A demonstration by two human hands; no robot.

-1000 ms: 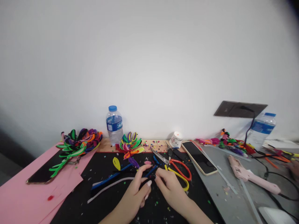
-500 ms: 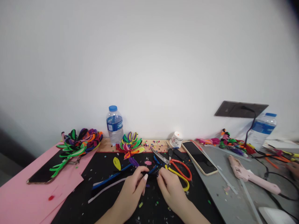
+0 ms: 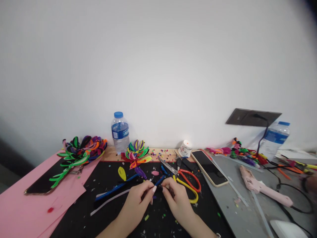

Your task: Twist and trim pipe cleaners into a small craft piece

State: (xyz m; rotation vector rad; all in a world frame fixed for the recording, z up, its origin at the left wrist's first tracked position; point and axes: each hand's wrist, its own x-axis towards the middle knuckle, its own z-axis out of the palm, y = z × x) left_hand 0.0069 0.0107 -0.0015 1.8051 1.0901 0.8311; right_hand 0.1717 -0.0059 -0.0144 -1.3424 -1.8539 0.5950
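Note:
Over the black mat (image 3: 81, 211) my left hand (image 3: 138, 201) and my right hand (image 3: 177, 198) are close together, fingertips pinched on a short black pipe cleaner (image 3: 158, 189) that is hard to tell from the mat. Just beyond the fingertips lies a short blue pipe cleaner (image 3: 160, 180). Left of my hands rest a long blue pipe cleaner (image 3: 114, 190) and a white one (image 3: 109, 202). A yellow loop (image 3: 122, 173), a purple loop (image 3: 140, 172) and a pink piece (image 3: 155, 173) lie farther back. To the right are scissors (image 3: 189, 178) with red and yellow handles.
Along the wall stand a water bottle (image 3: 120, 132), a colourful pipe-cleaner bundle (image 3: 137, 153) and a paper cup (image 3: 185, 148). A larger bundle (image 3: 84, 150) lies left, over a phone. At right are another phone (image 3: 210, 168), a pink glue gun (image 3: 264, 190) and another person's hand (image 3: 310, 183).
My hands have drawn slightly closer, and the right fingers have shifted from knuckles-up to a clearer pinch. The whole view has moved a little, so things sit slightly farther left.

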